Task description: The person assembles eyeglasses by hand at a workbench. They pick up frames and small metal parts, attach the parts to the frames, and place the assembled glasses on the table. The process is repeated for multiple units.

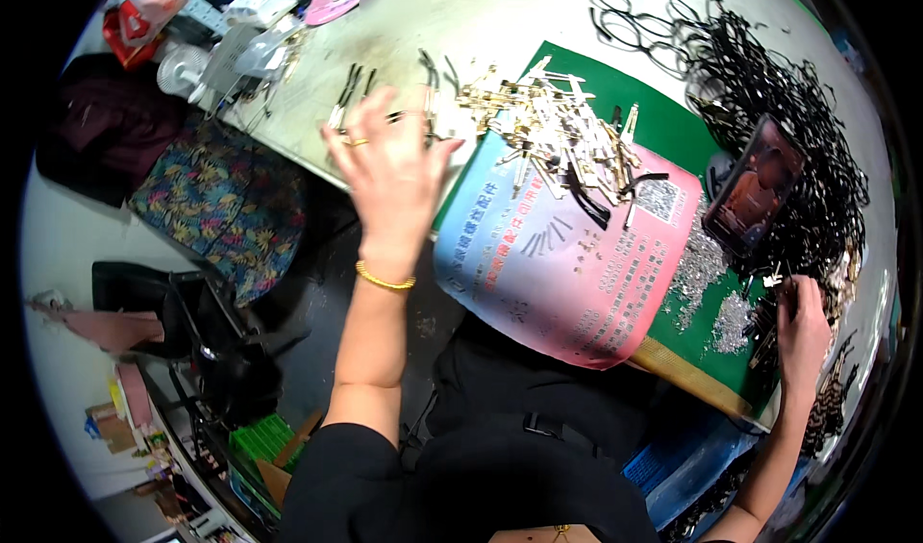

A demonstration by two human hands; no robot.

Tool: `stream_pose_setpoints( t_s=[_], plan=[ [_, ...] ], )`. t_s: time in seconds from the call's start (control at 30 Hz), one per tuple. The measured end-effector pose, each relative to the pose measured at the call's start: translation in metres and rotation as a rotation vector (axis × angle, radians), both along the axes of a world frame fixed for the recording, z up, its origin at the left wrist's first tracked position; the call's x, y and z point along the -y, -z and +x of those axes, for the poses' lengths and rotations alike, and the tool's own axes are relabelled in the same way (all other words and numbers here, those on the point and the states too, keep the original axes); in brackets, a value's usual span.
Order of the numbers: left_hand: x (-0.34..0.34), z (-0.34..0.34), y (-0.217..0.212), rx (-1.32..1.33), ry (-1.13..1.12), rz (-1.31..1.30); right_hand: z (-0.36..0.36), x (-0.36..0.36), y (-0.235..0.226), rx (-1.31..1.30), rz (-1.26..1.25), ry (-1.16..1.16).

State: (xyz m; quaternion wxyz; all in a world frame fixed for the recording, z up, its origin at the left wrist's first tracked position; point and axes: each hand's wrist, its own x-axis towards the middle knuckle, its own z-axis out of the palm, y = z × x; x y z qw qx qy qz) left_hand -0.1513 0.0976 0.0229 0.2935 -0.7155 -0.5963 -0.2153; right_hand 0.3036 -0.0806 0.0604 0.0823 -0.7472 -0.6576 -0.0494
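Note:
My left hand (389, 163) is held over the table's left edge with its fingers spread and nothing visible in them. Under and beyond its fingertips lie several dark-tipped eyeglass temples (348, 86). To its right, a heap of gold and white metal eyeglass parts (553, 120) covers the top of a blue-and-pink printed sheet (567, 283), with a few black temples (585, 197) on it. My right hand (806, 336) is at the far right with fingers bent together among dark, thin parts. What its fingertips pinch is too small to make out.
A green mat (663, 111) lies beneath the sheet. Small silver pieces (733, 322) form piles beside my right hand. A phone (755, 187) stands before a big tangle of black eyeglass frames (788, 91). At the back left are a small white fan (183, 70) and plastic bags (154, 5).

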Motion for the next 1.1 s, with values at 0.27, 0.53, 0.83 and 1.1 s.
stream_pose_setpoints(
  t_s=[0.27, 0.53, 0.83, 1.1],
  plan=[
    [-0.036, 0.008, 0.003, 0.180, 0.266, -0.042, 0.007, -0.005, 0.010, 0.227, -0.103, -0.032],
    [-0.091, 0.000, 0.062, 0.185, 0.117, -0.459, 0.011, -0.011, 0.006, 0.236, 0.003, -0.170],
    [-0.076, 0.023, 0.036, 0.719, 0.175, -0.778, 0.012, -0.007, 0.004, 0.083, 0.050, -0.044],
    [0.021, 0.079, -0.007, 1.024, 0.510, -0.721, 0.010, -0.033, 0.025, -0.032, 0.116, -0.020]
  ],
)
